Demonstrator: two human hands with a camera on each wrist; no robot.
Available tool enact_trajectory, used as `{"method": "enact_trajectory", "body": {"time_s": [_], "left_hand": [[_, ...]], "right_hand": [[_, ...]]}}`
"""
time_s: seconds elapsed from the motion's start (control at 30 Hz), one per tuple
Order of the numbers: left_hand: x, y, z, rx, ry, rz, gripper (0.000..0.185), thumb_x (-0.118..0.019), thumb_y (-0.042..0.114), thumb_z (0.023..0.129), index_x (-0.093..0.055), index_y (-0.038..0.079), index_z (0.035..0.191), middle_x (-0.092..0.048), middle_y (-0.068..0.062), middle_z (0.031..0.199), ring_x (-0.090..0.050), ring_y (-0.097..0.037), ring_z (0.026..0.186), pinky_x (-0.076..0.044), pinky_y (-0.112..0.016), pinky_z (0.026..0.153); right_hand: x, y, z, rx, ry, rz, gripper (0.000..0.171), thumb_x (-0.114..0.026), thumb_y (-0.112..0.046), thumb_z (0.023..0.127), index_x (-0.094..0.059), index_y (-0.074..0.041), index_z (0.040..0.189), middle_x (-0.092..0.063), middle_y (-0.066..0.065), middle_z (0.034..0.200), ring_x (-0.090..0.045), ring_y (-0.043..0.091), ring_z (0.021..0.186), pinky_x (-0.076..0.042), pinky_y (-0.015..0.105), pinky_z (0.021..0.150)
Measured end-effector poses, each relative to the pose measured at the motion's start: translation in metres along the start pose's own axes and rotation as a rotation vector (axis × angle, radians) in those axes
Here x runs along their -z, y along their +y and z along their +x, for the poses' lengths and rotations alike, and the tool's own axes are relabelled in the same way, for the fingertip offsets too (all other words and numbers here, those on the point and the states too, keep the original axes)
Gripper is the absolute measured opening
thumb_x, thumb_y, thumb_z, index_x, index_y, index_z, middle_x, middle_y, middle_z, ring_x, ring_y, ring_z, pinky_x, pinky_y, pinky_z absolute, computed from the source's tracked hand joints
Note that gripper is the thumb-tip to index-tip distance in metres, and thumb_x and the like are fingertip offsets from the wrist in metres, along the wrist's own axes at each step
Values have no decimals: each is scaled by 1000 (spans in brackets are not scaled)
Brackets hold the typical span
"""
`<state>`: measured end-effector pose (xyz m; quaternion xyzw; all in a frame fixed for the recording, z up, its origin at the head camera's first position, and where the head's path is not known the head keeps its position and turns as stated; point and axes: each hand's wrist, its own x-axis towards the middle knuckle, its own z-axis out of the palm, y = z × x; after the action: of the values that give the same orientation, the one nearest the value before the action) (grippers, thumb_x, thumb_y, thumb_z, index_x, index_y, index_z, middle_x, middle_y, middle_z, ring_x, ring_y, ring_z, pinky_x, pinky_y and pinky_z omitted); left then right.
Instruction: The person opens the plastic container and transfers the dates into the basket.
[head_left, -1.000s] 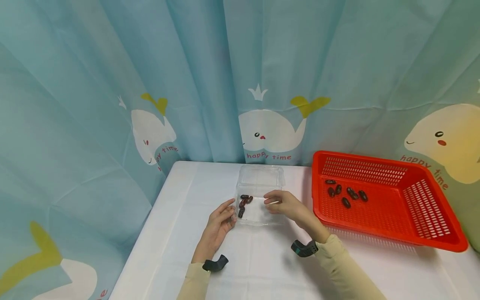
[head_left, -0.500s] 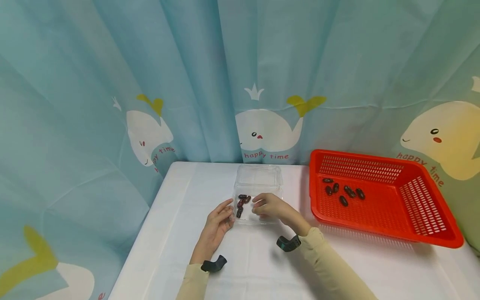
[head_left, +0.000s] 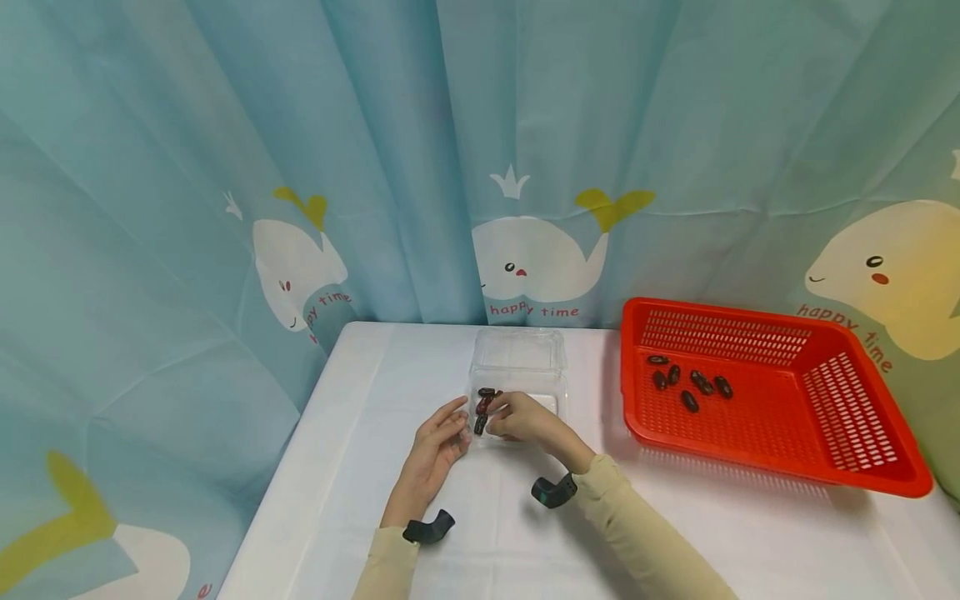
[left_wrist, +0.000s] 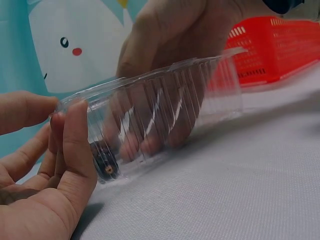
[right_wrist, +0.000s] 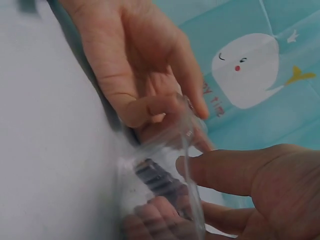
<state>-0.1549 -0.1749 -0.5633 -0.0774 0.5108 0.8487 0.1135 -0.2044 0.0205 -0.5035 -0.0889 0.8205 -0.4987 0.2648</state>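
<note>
Left fingers [left_wrist: 79, 145] hold the box [left_wrist: 220, 85] edge (lid [head_left: 519, 350] open), right fingers [head_left: 502, 406] inside.

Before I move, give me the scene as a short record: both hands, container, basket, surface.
Left hand: pinches the left edge of the clear, ribbed plastic container
Right hand: fingers inside the container, beside dark brown oval dates; cannot tell whether they grip one
Container lid: open, toward the curtain
Red perforated plastic basket: right of the container, several more dates inside
Surface: table with white cloth
</note>
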Motion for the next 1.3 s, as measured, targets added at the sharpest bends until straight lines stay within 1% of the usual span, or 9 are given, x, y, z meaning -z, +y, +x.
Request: {"method": "enact_trajectory", "body": {"time_s": [0.13, 0.3, 0.43, 0.7, 0.9, 1.0, 1.13, 1.3], "left_hand": [[-1, 0, 1, 7, 9, -25, 51, -55, 1, 103, -45, 2, 153, -55, 1, 109, -55, -7, 86, -52, -18, 75], [-1, 0, 2, 7, 20, -24, 51, -55, 1, 103, -45, 2, 154, -56, 1, 109, -56, -7, 84, -52, -19, 74], [0, 0, 1, 6, 20, -22, 51, -54, 0, 104, -45, 2, 154, -56, 2, 109, -56, -7, 83, -52, -19, 74], [-2, 1, 0, 4, 13, -15, 51, -54, 1, 105, -44, 3, 155, -57, 3, 109, -56, -6, 84, -52, -18, 75], [-2, 1, 0, -9, -9, 16, 53, -53, 2, 105, -39, 0, 157, -55, 4, 111, -55, -4, 85, -52, -17, 76], [-2, 1, 0, -6, -4, -3, 53, -54, 2, 105, -40, 0, 156, -56, 3, 111, -55, -4, 85, -52, -17, 75], [-2, 1, 0, -7, -1, 0, 53, -54, 2, 105, -40, 0, 156, -56, 3, 111, -56, -4, 84, -52, -18, 74], [-2, 1, -1, -12, -14, 10, 54, -54, 2, 105, -39, 0, 157, -57, 4, 109, -56, -4, 84, -52, -17, 75]], "right_hand": [[-6, -1, 3, 8, 26, -41, 34, -76, -5, 88, -67, 5, 120, -71, 11, 95, -62, 15, 77, -54, 24, 65], [-12, -3, 7, 16, 62, -61, 25, -77, -4, 87, -69, 3, 110, -71, 10, 90, -58, 14, 72, -49, 22, 60], [-17, -4, 9, 44, 85, -69, 20, -77, -5, 87, -70, 3, 103, -70, 9, 89, -58, 13, 71, -49, 21, 60], [-23, -4, 10, 78, 123, -59, 17, -76, -1, 87, -70, 4, 102, -67, 7, 79, -59, 14, 66, -48, 22, 58], [-25, -5, 13, 74, 123, -92, 15, -79, -6, 87, -72, 2, 97, -69, 6, 80, -60, 12, 64, -49, 21, 57], [-25, -6, 14, 72, 124, -106, 13, -81, -8, 86, -72, 0, 92, -69, 5, 79, -59, 11, 63, -48, 20, 56], [-24, -6, 14, 74, 120, -111, 10, -80, -7, 86, -72, -1, 90, -68, 5, 76, -59, 12, 62, -47, 20, 55], [-21, -6, 13, 60, 89, -63, 11, -78, -6, 86, -72, 0, 93, -68, 6, 81, -59, 13, 65, -50, 21, 56]]}}
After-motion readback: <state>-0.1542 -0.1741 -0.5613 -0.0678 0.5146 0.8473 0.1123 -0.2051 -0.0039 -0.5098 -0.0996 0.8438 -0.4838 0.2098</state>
